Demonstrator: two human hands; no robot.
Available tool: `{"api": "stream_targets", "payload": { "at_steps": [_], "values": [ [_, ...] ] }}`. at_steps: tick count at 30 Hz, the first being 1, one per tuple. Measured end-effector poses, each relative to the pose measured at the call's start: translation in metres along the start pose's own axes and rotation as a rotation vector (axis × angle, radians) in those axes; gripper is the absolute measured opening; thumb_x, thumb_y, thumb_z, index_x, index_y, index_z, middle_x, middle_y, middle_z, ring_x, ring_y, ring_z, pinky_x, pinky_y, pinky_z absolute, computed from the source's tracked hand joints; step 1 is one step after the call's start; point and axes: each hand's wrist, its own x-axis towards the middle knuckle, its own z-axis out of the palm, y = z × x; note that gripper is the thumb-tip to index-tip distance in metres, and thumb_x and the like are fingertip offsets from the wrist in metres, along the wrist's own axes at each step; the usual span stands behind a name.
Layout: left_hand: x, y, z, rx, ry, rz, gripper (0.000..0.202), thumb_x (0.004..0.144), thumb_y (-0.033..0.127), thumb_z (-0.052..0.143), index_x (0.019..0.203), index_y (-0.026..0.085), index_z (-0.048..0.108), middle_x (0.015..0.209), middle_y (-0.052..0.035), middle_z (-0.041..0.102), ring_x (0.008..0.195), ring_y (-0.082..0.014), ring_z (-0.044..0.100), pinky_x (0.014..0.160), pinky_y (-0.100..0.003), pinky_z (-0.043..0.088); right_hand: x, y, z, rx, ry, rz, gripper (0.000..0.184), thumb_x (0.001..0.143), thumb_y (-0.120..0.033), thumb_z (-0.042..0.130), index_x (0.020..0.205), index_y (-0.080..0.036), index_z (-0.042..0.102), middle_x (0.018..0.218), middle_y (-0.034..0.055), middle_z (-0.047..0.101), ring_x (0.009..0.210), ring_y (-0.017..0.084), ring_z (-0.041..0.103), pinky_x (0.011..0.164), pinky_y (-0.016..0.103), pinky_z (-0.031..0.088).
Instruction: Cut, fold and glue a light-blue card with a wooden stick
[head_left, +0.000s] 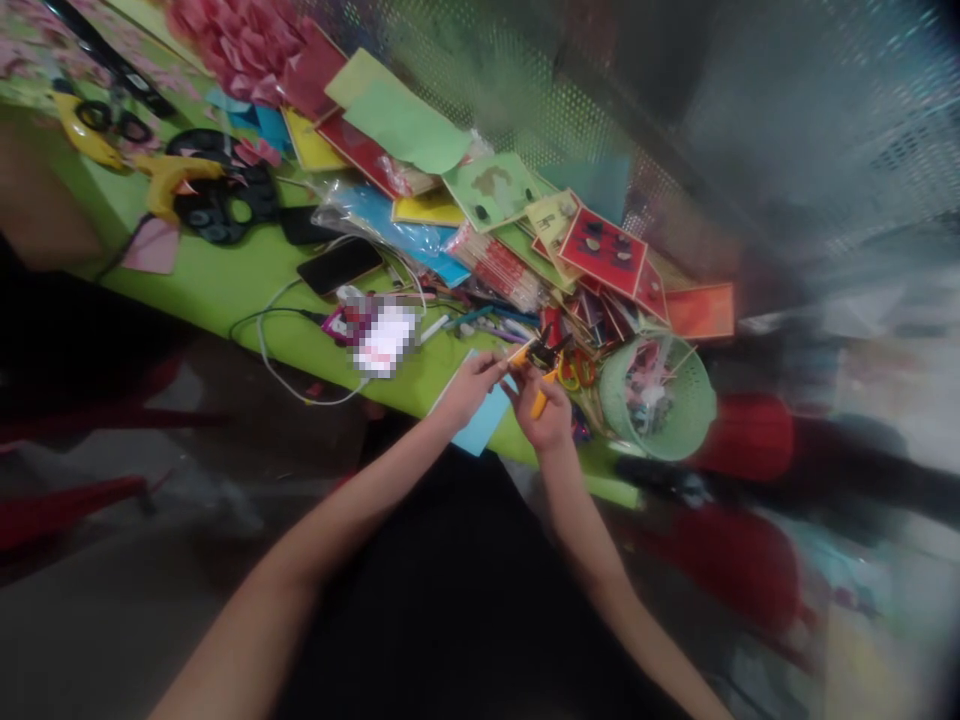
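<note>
My right hand (546, 412) is closed around a tool with orange handles (541, 398) and a black head (543, 353); its exact kind is too blurred to tell. Close beside it, my left hand (478, 388) has its fingers pinched together near a small yellow-orange piece (519, 356). Whether that piece belongs to the tool, I cannot make out. Under both hands a light blue sheet of paper (484, 425) lies at the edge of the green table (405, 395). Scissors with red and yellow handles (576, 370) lie just right of my right hand.
A green basket (697, 400) holding scraps stands at right. Cards (604, 245), pens (495, 322) and packs of sticks (499, 265) cover the back. At left lie phones (341, 265), a cable (262, 340) and yellow glue guns (176, 180). Another person's arm (41, 200) is far left.
</note>
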Motion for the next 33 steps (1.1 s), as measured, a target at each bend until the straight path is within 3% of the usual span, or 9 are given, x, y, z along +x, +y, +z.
{"api": "stream_targets", "payload": {
  "at_steps": [3, 7, 14, 20, 23, 28, 33],
  "values": [
    [-0.001, 0.001, 0.001, 0.002, -0.013, -0.007, 0.024, 0.086, 0.044, 0.067, 0.084, 0.02, 0.065, 0.077, 0.0026, 0.059, 0.068, -0.0105, 0.048, 0.061, -0.024, 0.038, 0.002, -0.006, 0.003, -0.062, -0.144, 0.06, 0.043, 0.074, -0.043, 0.056, 0.111, -0.027, 0.07, 0.122, 0.0073, 0.074, 0.132, 0.029, 0.059, 0.111, 0.054, 0.049],
    [-0.005, 0.007, 0.0, 0.089, -0.005, -0.013, 0.024, 0.089, 0.044, 0.063, 0.085, 0.02, 0.066, 0.075, 0.0022, 0.058, 0.067, -0.0114, 0.048, 0.062, -0.025, 0.039, 0.005, -0.01, -0.001, -0.253, -0.12, -0.037, 0.043, 0.073, -0.042, 0.058, 0.11, -0.025, 0.07, 0.112, 0.0071, 0.076, 0.128, 0.028, 0.063, 0.11, 0.05, 0.051],
    [-0.007, 0.023, -0.001, 0.198, 0.034, 0.036, 0.02, 0.093, 0.037, 0.058, 0.088, 0.02, 0.067, 0.084, 0.0006, 0.063, 0.072, -0.0119, 0.051, 0.067, -0.026, 0.042, -0.001, -0.014, -0.029, -0.638, -0.026, -0.103, 0.05, 0.074, -0.043, 0.069, 0.121, -0.025, 0.066, 0.11, 0.0064, 0.073, 0.108, 0.028, 0.067, 0.1, 0.047, 0.054],
    [-0.005, 0.025, 0.005, 0.271, 0.01, 0.035, 0.016, 0.093, 0.031, 0.057, 0.084, 0.02, 0.063, 0.081, 0.0011, 0.064, 0.076, -0.0137, 0.057, 0.073, -0.027, 0.045, -0.003, -0.019, -0.027, -0.823, -0.105, -0.161, 0.047, 0.079, -0.04, 0.069, 0.123, -0.025, 0.064, 0.111, 0.0069, 0.07, 0.103, 0.027, 0.066, 0.096, 0.046, 0.055],
    [-0.005, 0.026, 0.007, 0.369, 0.033, 0.032, 0.015, 0.093, 0.028, 0.057, 0.08, 0.02, 0.063, 0.08, 0.0009, 0.065, 0.078, -0.0148, 0.058, 0.074, -0.028, 0.045, -0.001, -0.021, -0.026, -0.892, -0.145, -0.178, 0.045, 0.08, -0.038, 0.067, 0.123, -0.025, 0.065, 0.115, 0.0074, 0.07, 0.102, 0.026, 0.066, 0.094, 0.045, 0.054],
    [-0.006, 0.029, 0.008, 0.538, 0.035, 0.075, 0.016, 0.094, 0.024, 0.056, 0.08, 0.021, 0.064, 0.084, -0.0002, 0.068, 0.082, -0.0166, 0.061, 0.075, -0.029, 0.045, 0.0, -0.022, -0.028, -0.948, -0.162, -0.195, 0.043, 0.079, -0.039, 0.069, 0.119, -0.023, 0.065, 0.102, 0.0047, 0.07, 0.098, 0.025, 0.065, 0.093, 0.043, 0.053],
    [-0.005, 0.028, 0.007, 0.655, 0.038, 0.084, 0.016, 0.094, 0.022, 0.057, 0.08, 0.021, 0.065, 0.085, -0.001, 0.069, 0.083, -0.0175, 0.061, 0.077, -0.03, 0.046, 0.0, -0.023, -0.027, -0.968, -0.173, -0.16, 0.045, 0.08, -0.039, 0.068, 0.121, -0.023, 0.064, 0.1, 0.0036, 0.069, 0.098, 0.025, 0.064, 0.096, 0.043, 0.05]
  ]
}}
